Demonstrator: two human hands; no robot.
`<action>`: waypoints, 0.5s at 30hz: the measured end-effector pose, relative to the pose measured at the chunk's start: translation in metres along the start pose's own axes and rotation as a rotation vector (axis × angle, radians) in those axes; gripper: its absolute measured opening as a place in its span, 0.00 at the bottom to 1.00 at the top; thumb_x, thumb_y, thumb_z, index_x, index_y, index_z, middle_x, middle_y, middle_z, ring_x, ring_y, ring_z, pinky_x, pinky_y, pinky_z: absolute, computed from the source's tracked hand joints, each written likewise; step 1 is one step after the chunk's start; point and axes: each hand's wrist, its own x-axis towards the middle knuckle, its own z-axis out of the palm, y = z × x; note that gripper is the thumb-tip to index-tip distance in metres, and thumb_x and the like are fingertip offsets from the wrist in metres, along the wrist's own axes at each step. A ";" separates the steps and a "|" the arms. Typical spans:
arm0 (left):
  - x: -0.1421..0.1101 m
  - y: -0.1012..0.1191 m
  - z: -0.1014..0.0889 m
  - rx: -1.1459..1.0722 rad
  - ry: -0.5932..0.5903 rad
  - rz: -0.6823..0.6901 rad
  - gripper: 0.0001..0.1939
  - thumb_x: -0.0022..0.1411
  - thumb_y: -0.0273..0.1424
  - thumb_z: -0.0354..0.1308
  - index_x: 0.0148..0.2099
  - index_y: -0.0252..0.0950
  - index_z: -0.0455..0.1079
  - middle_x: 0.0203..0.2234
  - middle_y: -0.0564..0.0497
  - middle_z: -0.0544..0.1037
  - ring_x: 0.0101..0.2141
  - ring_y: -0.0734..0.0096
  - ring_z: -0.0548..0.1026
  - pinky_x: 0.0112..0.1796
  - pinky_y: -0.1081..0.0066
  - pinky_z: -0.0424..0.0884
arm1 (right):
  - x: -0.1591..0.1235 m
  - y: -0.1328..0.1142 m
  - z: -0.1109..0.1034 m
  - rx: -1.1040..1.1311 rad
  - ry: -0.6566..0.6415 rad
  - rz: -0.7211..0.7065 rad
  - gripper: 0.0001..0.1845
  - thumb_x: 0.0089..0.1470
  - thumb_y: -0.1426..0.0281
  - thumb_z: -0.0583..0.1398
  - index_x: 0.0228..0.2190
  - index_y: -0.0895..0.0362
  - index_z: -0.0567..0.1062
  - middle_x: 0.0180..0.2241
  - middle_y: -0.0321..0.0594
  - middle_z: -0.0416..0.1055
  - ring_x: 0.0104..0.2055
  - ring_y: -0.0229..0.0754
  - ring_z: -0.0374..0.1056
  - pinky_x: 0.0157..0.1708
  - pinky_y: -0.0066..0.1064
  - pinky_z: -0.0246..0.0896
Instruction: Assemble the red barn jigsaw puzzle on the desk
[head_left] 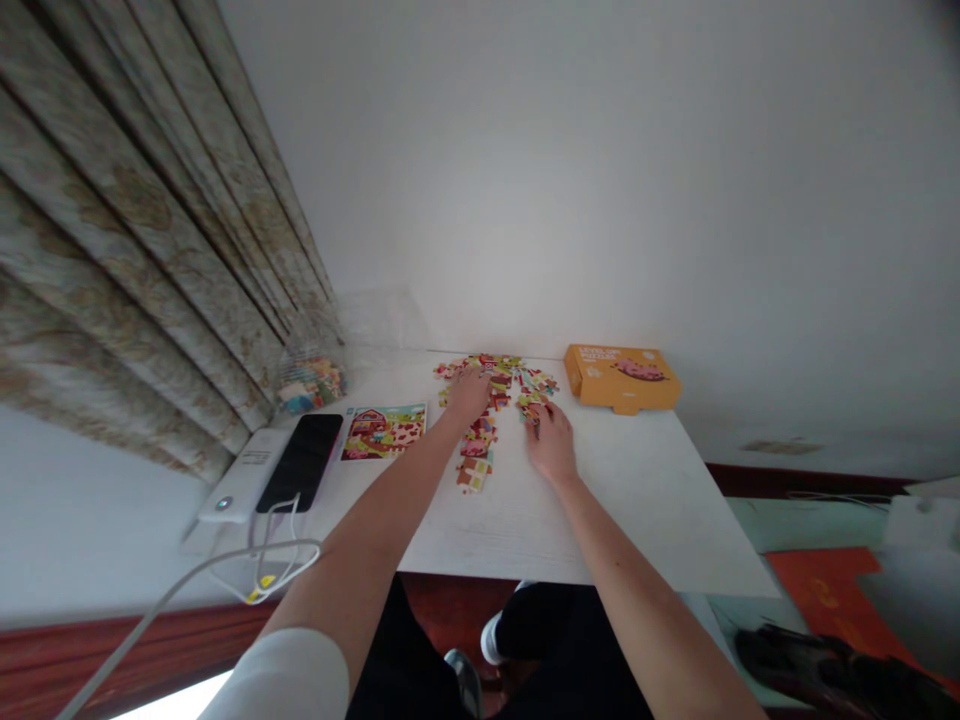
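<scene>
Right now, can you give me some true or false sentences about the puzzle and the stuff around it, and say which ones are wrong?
1. The left hand is at the puzzle pieces. True.
2. The phone lies left of the picture card. True.
3. The orange box is left of the phone. False: the orange box is to its right.
4. The right hand is on the phone. False: the right hand is at the puzzle pieces.
</scene>
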 end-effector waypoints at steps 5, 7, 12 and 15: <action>-0.019 0.010 -0.001 0.011 -0.037 0.103 0.16 0.73 0.40 0.52 0.54 0.40 0.76 0.54 0.42 0.77 0.57 0.51 0.71 0.62 0.50 0.58 | -0.002 -0.001 -0.002 0.002 0.059 0.030 0.23 0.63 0.67 0.53 0.58 0.56 0.69 0.58 0.55 0.66 0.60 0.55 0.61 0.60 0.49 0.59; -0.025 0.015 -0.002 0.029 -0.045 0.068 0.16 0.72 0.40 0.54 0.54 0.39 0.76 0.54 0.40 0.77 0.57 0.50 0.70 0.61 0.50 0.59 | -0.003 -0.003 -0.005 -0.001 0.058 0.028 0.23 0.63 0.66 0.54 0.58 0.57 0.68 0.58 0.55 0.66 0.60 0.56 0.62 0.59 0.48 0.60; -0.024 0.031 -0.003 0.017 -0.082 -0.008 0.16 0.70 0.37 0.57 0.55 0.37 0.74 0.54 0.39 0.77 0.58 0.50 0.71 0.60 0.52 0.61 | -0.004 -0.009 -0.010 -0.022 -0.005 0.009 0.25 0.60 0.64 0.58 0.58 0.56 0.67 0.57 0.54 0.67 0.58 0.56 0.63 0.56 0.46 0.61; -0.015 0.037 -0.002 -0.040 -0.117 -0.098 0.14 0.70 0.33 0.57 0.54 0.35 0.73 0.51 0.38 0.78 0.55 0.52 0.74 0.56 0.56 0.67 | -0.004 -0.011 -0.012 -0.040 -0.032 0.012 0.25 0.59 0.63 0.59 0.56 0.56 0.69 0.53 0.53 0.69 0.55 0.56 0.65 0.53 0.45 0.61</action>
